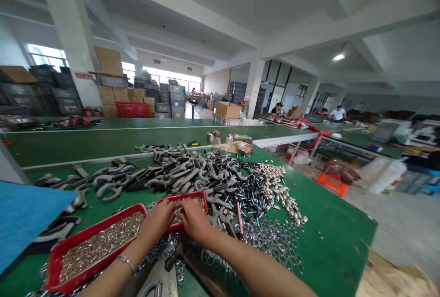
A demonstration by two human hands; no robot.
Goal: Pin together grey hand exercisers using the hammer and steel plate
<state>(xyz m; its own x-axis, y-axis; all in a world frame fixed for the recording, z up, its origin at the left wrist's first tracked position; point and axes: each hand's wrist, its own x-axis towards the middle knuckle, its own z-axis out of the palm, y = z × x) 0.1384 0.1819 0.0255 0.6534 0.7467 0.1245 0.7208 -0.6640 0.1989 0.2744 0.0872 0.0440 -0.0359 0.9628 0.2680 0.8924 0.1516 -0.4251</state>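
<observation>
My left hand and my right hand are close together over a small red tray of tiny metal parts. Both have curled fingers, with the fingertips down at the tray; anything pinched between them is too small to make out. A longer red tray full of small shiny pieces lies beside my left forearm. Below my hands, near the bottom edge, is a grey metal tool piece with a spring. Loose metal rings spread to the right of my right forearm.
Behind the trays lies a heap of grey adjustable-wrench parts, with black-headed screws and silver knurled pieces alongside. A pink stick stands out among them. A blue sheet covers the left. A green belt runs behind; co-workers sit farther off.
</observation>
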